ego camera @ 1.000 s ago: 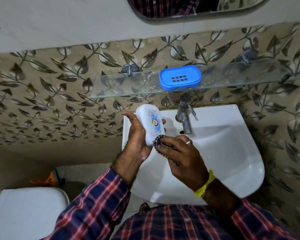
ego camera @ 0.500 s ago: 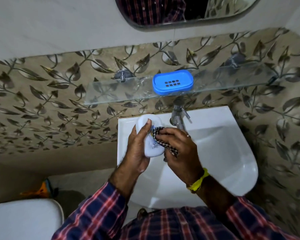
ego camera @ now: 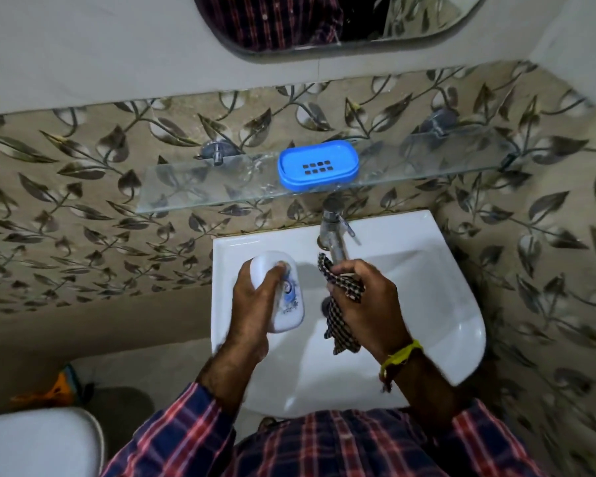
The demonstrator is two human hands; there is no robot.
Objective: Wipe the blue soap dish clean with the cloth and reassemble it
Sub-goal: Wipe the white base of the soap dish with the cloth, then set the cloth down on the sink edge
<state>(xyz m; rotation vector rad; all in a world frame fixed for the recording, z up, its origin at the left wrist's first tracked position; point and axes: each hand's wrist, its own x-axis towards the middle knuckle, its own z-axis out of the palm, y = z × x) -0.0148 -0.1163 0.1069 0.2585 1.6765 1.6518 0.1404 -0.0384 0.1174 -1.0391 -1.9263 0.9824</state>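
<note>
Single head-worn wide-angle view, looking forward and steeply down from above the washbasin (ego camera: 444, 287), close over both hands (ego camera: 255, 297), facing the tiled wall with glass shelf (ego camera: 200, 187) and mirror edge (ego camera: 324, 46) at top.

No text can be read anywhere. The only printed mark is on the white soap-dish lid (ego camera: 283, 297) gripped in the left hand (ego camera: 255, 297): a blue swirl emblem just past the thumb tip, on the lid's face toward the lower edge, with a line of small dark lettering under it, too blurred to make out. The blue soap dish (ego camera: 319, 164) carries no label, only a block of drain slots, and the checked cloth (ego camera: 341, 297) held in the right hand (ego camera: 369, 301) shows no writing
</note>
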